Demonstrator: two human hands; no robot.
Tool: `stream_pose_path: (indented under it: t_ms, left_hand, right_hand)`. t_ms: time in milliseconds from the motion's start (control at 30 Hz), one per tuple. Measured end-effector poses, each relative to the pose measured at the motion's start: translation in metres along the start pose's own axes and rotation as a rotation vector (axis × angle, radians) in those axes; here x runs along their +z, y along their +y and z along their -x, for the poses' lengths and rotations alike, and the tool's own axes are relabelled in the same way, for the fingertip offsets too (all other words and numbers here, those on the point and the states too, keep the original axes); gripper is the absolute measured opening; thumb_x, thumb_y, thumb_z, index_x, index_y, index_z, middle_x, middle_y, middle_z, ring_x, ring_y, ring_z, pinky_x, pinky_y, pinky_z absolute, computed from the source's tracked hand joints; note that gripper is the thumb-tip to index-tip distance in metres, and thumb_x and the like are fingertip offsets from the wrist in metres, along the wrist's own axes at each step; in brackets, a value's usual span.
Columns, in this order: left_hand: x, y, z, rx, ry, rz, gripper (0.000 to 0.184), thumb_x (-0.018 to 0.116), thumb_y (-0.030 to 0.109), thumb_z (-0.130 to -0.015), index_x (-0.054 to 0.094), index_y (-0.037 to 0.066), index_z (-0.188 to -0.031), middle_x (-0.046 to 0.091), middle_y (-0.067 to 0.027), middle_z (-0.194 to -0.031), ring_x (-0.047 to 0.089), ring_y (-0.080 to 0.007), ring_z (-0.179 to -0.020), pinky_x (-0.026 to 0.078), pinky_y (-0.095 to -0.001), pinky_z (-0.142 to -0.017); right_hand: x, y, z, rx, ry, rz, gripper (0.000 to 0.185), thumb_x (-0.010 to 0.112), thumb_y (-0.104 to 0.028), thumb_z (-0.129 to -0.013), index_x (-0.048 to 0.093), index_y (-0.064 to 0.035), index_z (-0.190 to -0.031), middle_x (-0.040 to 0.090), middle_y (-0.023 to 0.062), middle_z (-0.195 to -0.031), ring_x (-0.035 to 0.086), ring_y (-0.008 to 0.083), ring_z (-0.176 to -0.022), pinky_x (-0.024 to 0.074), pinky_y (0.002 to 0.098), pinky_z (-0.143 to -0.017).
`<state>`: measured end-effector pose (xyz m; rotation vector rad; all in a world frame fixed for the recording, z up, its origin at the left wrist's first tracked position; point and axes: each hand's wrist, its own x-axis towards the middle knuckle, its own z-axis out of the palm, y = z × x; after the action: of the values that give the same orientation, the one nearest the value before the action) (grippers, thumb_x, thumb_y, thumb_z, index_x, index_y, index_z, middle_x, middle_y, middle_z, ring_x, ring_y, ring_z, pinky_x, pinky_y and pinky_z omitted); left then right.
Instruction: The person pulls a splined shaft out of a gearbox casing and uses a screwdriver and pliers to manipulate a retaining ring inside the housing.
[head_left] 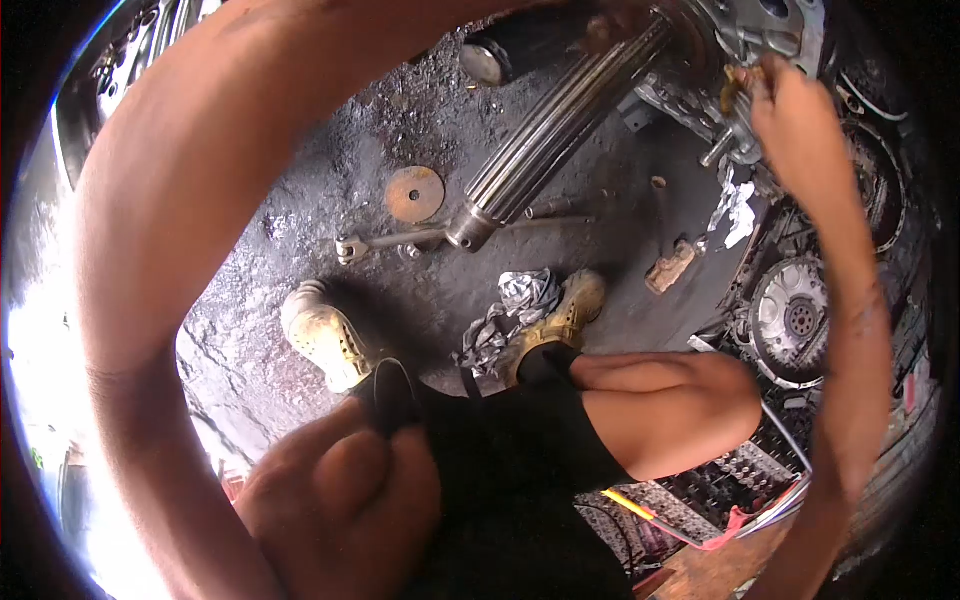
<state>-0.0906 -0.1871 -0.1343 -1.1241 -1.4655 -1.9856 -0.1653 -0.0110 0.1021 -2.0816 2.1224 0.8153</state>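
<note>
A long splined metal shaft [560, 130] slants from the floor up to a dark round part [697, 42] at the top. My left arm curves across the top; my left hand [610, 28] is dark and blurred near the shaft's upper end, its fingers not clear. At the upper right, my right hand [795, 115] has its fingers closed on a yellowish-brown piece, perhaps a soiled rag [738, 86]. Just below it is a grey metal part with a protruding rod [722, 148].
A rusty disc [414, 194], a long metal rod with a jointed end [390, 241] and a brownish metal piece [670, 268] lie on the oily floor. Crumpled foil-like material [525, 292] sits by my shoe [582, 297]. A toothed wheel [790, 318] stands right.
</note>
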Motion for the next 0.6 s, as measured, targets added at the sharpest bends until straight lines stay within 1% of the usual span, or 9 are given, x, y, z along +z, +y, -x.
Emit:
stream_pose_path:
  t_ms: [33, 67, 100, 233, 333, 400, 433, 533, 600]
  left_hand:
    - [0.012, 0.012, -0.001, -0.157, 0.098, -0.003, 0.018, 0.061, 0.011, -0.085, 0.064, -0.006, -0.083, 0.063, -0.0188, -0.079, 0.065, -0.0269, -0.070, 0.053, -0.0362, -0.061]
    - [0.017, 0.017, -0.003, -0.196, 0.108, -0.092, 0.017, 0.062, 0.011, -0.084, 0.064, -0.006, -0.082, 0.063, -0.0186, -0.079, 0.064, -0.0268, -0.070, 0.053, -0.0360, -0.061]
    - [0.022, 0.020, -0.004, -0.227, 0.113, -0.191, 0.017, 0.062, 0.011, -0.083, 0.064, -0.006, -0.081, 0.063, -0.0185, -0.078, 0.064, -0.0267, -0.070, 0.053, -0.0357, -0.061]
    - [0.041, 0.031, -0.009, -0.344, 0.189, -0.498, 0.015, 0.065, 0.010, -0.077, 0.063, -0.006, -0.078, 0.062, -0.0178, -0.076, 0.063, -0.0263, -0.069, 0.051, -0.0348, -0.061]
    - [0.046, 0.046, -0.013, -0.442, 0.250, -0.670, 0.015, 0.067, 0.009, -0.073, 0.063, -0.005, -0.075, 0.062, -0.0174, -0.074, 0.063, -0.0260, -0.068, 0.051, -0.0341, -0.060]
    - [0.055, 0.048, -0.008, -0.481, 0.261, -0.623, 0.014, 0.068, 0.009, -0.071, 0.063, -0.005, -0.074, 0.061, -0.0169, -0.073, 0.062, -0.0257, -0.067, 0.050, -0.0338, -0.060]
    - [0.052, 0.044, -0.007, -0.452, 0.267, -0.549, 0.014, 0.068, 0.009, -0.070, 0.063, -0.004, -0.074, 0.061, -0.0166, -0.073, 0.062, -0.0254, -0.067, 0.050, -0.0337, -0.059]
    - [0.047, 0.026, -0.004, -0.325, 0.313, -0.264, 0.013, 0.068, 0.009, -0.068, 0.064, -0.003, -0.072, 0.061, -0.0157, -0.072, 0.061, -0.0247, -0.065, 0.049, -0.0333, -0.058]
    - [0.038, 0.005, -0.003, -0.187, 0.383, 0.065, 0.013, 0.068, 0.008, -0.066, 0.064, -0.002, -0.072, 0.061, -0.0150, -0.071, 0.061, -0.0242, -0.065, 0.048, -0.0331, -0.057]
  right_hand:
    - [0.015, -0.004, 0.008, 0.052, 0.132, -0.023, 0.026, 0.052, -0.018, -0.090, 0.059, 0.0052, -0.102, 0.063, 0.0245, -0.077, 0.062, 0.0400, -0.074, 0.0479, 0.0459, -0.069]
    - [0.017, -0.015, 0.014, 0.106, 0.266, -0.052, 0.027, 0.053, -0.020, -0.090, 0.060, 0.0036, -0.100, 0.064, 0.0201, -0.069, 0.063, 0.0364, -0.063, 0.0497, 0.0438, -0.061]
    - [0.015, -0.028, 0.018, 0.308, 0.144, -0.150, 0.027, 0.051, -0.018, -0.090, 0.059, 0.0044, -0.103, 0.064, 0.0288, -0.083, 0.062, 0.0443, -0.083, 0.0484, 0.0476, -0.077]
    - [0.029, -0.027, 0.021, 0.329, 0.233, -0.185, 0.027, 0.052, -0.017, -0.089, 0.059, 0.0032, -0.107, 0.064, 0.0289, -0.087, 0.063, 0.0420, -0.087, 0.0483, 0.0473, -0.079]
    - [-0.003, -0.028, 0.014, 0.356, 0.013, -0.119, 0.032, 0.049, -0.018, -0.089, 0.058, 0.0050, -0.108, 0.063, 0.0291, -0.090, 0.061, 0.0421, -0.092, 0.0465, 0.0471, -0.085]
    - [-0.008, -0.013, 0.007, 0.165, 0.057, -0.080, 0.032, 0.049, -0.020, -0.089, 0.060, 0.0054, -0.105, 0.062, 0.0308, -0.090, 0.060, 0.0436, -0.093, 0.0462, 0.0471, -0.084]
    - [-0.022, -0.020, 0.003, 0.221, -0.078, -0.092, 0.031, 0.049, -0.020, -0.089, 0.061, 0.0059, -0.102, 0.060, 0.0334, -0.092, 0.059, 0.0453, -0.094, 0.0457, 0.0464, -0.083]
    - [-0.027, -0.019, 0.003, 0.243, -0.071, -0.100, 0.032, 0.050, -0.020, -0.088, 0.060, 0.0059, -0.103, 0.059, 0.0338, -0.088, 0.059, 0.0448, -0.091, 0.0457, 0.0460, -0.080]
    - [-0.021, -0.004, 0.002, 0.225, -0.067, -0.134, 0.031, 0.050, -0.019, -0.086, 0.060, 0.0053, -0.103, 0.059, 0.0332, -0.086, 0.059, 0.0446, -0.090, 0.0454, 0.0464, -0.080]
